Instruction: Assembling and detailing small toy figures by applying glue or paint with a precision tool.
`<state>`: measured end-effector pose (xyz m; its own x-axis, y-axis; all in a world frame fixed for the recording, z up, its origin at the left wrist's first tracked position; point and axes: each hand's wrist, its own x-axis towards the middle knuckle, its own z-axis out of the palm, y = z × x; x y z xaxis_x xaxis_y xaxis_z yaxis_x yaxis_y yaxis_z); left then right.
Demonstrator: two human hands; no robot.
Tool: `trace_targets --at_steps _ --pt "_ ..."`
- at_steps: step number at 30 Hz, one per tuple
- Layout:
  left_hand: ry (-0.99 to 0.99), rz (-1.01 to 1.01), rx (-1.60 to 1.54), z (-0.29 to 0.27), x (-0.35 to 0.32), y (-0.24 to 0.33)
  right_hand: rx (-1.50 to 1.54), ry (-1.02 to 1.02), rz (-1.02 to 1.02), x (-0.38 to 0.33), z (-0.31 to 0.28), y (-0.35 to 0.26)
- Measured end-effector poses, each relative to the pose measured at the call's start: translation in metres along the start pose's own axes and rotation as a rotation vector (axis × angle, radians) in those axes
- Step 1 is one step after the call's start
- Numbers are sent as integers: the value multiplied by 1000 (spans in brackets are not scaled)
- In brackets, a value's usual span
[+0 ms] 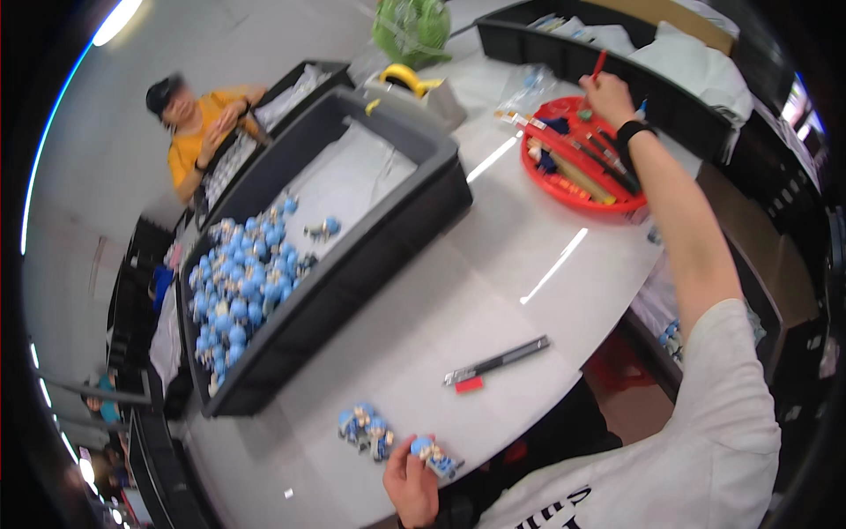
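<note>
My right hand [610, 95] reaches far across the white table [493, 264] and pinches a thin red brush [597, 67] over the red round tray [573, 189] that holds several brushes and sticks. A dark band sits on that wrist. My left hand [411, 487] rests at the table's near edge, shut on a small blue-headed figurine [434, 455]. A few more figurines [366, 428] lie on the table just left of it.
A big dark bin [370, 256] lined with white holds several blue figurines [238, 291]. A dark knife-like tool [498, 360] lies mid-table. A tape dispenser [414, 88], a green bag [411, 28] and a black crate [617, 70] stand at the back. A person in yellow [198, 123] sits beyond the bin.
</note>
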<state>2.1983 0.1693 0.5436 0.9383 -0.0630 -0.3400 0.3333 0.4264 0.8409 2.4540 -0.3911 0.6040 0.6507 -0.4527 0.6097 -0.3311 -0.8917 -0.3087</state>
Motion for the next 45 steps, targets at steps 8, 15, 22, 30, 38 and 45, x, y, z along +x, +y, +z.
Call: trace_targets --at_steps 8,15,22,30,38,45 --pt "-95 -46 -80 0 10 -1 668 -90 64 -53 -107 -100" --pt "-157 -24 -139 -7 7 -5 795 -584 -545 -230 -155 -197" --pt "-196 -24 -162 -10 6 -5 376 -772 -707 -288 -138 -208" --pt "-225 -34 -233 -6 11 -8 446 -723 -553 -285 -142 -214" --pt "-217 -50 -237 -9 9 -5 1112 -760 -194 -337 -181 -251" --pt "-209 -48 -244 -6 7 -3 1189 -712 -202 -370 -176 -252"
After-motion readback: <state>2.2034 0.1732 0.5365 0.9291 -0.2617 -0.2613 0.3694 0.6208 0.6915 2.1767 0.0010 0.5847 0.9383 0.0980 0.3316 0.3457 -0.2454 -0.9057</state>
